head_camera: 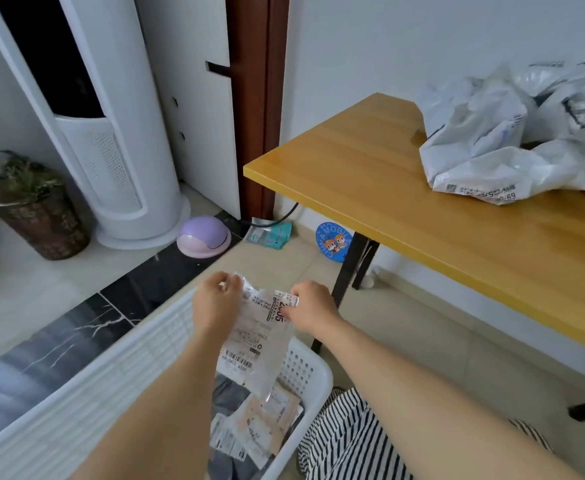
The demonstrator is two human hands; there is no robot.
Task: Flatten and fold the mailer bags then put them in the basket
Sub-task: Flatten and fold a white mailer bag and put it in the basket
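A flattened white mailer bag with a shipping label hangs upright over the white plastic basket. My left hand pinches its top left corner and my right hand pinches its top right corner. Its lower end dips below the basket's rim, just above several folded mailer bags lying in the basket. A heap of crumpled white mailer bags sits on the right end of the wooden table.
The table stands to the right on black legs. To the left are a tall white floor unit, a plant pot and a lilac bin. Striped fabric lies beside the basket.
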